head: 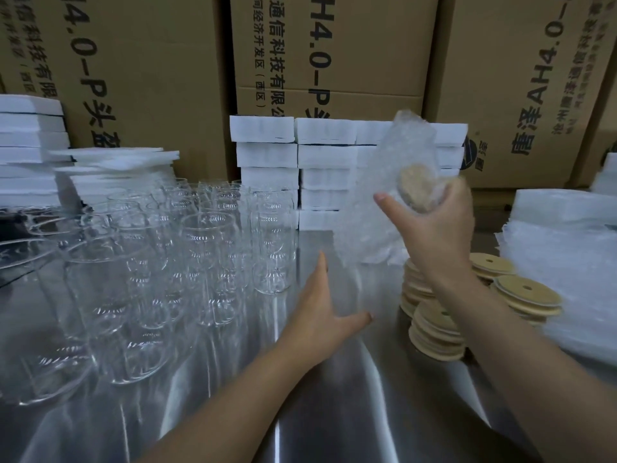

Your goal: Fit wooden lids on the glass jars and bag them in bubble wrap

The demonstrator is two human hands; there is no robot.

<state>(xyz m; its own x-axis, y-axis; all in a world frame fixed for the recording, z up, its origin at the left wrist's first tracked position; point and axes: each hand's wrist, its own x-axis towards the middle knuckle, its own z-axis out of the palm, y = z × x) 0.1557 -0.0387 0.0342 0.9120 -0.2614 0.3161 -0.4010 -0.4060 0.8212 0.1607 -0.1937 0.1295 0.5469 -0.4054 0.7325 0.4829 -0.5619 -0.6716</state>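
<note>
Clutches in right grip [430,222] a crinkly bubble-wrap bag [377,182] with round wooden lid [415,187] inside; spreads left grip [320,312] open beside clear glass jars [207,245] on glossy surface [334,396].

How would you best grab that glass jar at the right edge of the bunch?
Probably round its side wall, coming from the right with the left hand: the glass jar stands upright, its right side faces bare table, and other jars crowd its left.
</note>
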